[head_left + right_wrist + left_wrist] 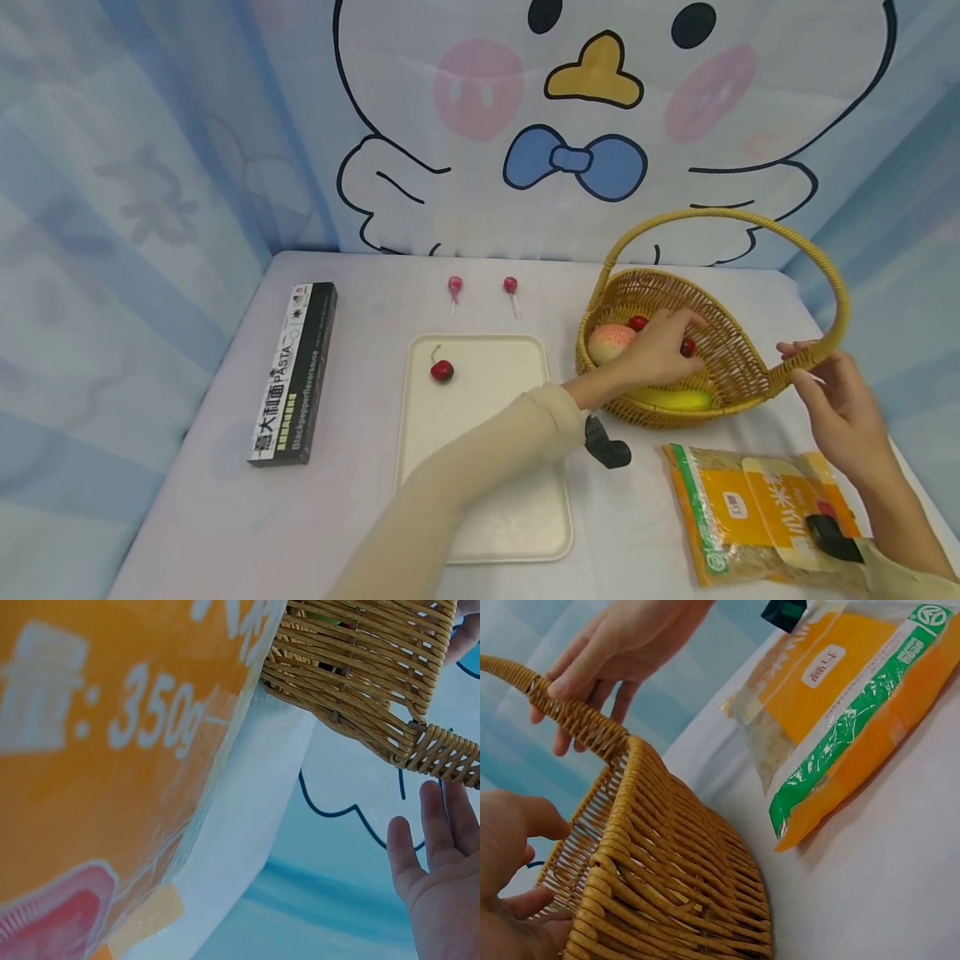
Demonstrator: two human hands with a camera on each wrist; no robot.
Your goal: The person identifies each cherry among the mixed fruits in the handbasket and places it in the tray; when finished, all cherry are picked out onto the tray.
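My left hand [663,346] reaches inside the wicker basket [738,358], thumb and fingers spread apart with nothing visibly gripped. A red cherry [687,347] shows in the gap between them. Beside that hand lie a peach [610,342], another cherry [637,323] and a yellow banana [675,399] along the near wall. In the left wrist view the left hand [514,870] is at the basket's rim. At the right base of the arched handle [836,292], my right hand [847,412] holds it between thumb and fingers; in the right wrist view its fingertips [430,791] meet the handle's underside.
A cream tray [480,433] with one stemmed cherry [442,371] lies under the left forearm. Behind it are two lollipops [455,285]. A black pasta box [294,375] lies at left. Below the right hand is an orange grain bag [750,508]. A curtain hangs behind the table.
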